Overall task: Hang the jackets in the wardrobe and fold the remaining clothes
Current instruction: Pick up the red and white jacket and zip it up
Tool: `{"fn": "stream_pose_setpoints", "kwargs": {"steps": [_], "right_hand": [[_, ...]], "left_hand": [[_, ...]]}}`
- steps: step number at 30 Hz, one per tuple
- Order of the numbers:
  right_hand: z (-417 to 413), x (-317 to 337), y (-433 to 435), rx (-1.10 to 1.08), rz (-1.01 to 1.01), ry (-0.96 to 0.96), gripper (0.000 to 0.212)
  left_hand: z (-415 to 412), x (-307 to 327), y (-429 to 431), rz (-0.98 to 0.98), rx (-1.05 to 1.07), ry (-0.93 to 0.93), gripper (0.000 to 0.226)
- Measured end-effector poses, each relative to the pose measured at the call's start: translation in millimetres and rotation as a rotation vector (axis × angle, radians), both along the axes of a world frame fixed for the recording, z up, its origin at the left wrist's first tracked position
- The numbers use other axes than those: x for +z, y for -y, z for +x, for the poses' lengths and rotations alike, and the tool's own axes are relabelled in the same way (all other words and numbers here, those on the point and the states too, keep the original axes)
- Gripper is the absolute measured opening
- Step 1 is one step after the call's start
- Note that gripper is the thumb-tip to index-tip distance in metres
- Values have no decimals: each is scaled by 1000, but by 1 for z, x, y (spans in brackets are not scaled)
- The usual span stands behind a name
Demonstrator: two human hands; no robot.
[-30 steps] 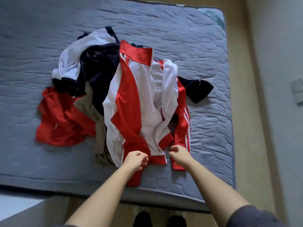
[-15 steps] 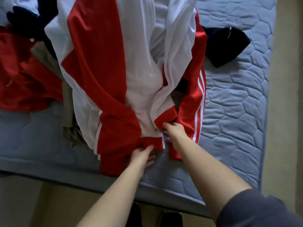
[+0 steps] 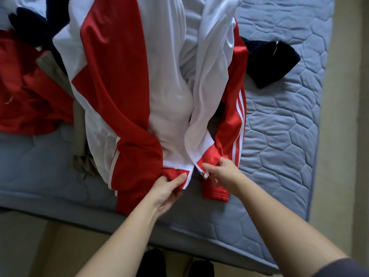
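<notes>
Head view cuts off the top of the red and white jacket point(image 3: 127, 92), which lies on the mattress point(image 3: 279, 136) over other clothes. Left hand point(image 3: 165, 188) pinches its red hem; right hand point(image 3: 223, 172), slightly blurred, grips the opposite hem corner by the zipper point(image 3: 190, 176).

No legible text, brand name, number or label anywhere. Three white stripes on red sleeve point(image 3: 237, 120) of jacket point(image 3: 169, 86), no wording with them. Small pale mark on red garment point(image 3: 26, 100) at left, too blurred to read.
</notes>
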State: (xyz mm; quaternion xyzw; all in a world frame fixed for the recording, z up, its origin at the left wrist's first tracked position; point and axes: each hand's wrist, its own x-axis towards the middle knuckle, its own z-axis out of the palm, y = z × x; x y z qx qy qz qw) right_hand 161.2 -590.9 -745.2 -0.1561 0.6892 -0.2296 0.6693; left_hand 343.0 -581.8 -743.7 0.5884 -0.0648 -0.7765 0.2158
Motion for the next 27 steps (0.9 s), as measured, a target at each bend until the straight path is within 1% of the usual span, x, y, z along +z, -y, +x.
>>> {"fn": "stream_pose_setpoints", "kwargs": {"steps": [2,3,4,6,9,11,14,16,20,23,27], "right_hand": [[-3,10,-12,29,-13,152,8],[-3,13,-17,1,-10,240,7],[-1,16,-22,-32,-4,316,9],[3,22,-29,-63,8,408,13],[11,28,-39,-84,24,481,37],[14,31,-43,-103,20,506,41],[17,33,-46,-130,-15,526,34],[21,32,-47,-207,-46,503,36],[33,32,-50,-421,-138,436,38],[44,35,-53,-470,-203,412,35],[56,35,-56,-536,-253,396,29]], "left_hand": [[7,16,1,-32,41,-62,21],[10,23,1,-43,72,-89,20],[12,29,1,-50,106,-116,17],[13,37,0,-58,177,-169,13],[11,43,0,-89,208,-171,14],[11,44,-2,-110,193,-141,14],[11,45,-6,-127,182,-108,14],[13,45,-8,-158,214,-93,11],[13,43,-13,-240,275,13,9],[10,44,-15,-283,292,73,9],[5,46,-15,-301,341,92,6]]}}
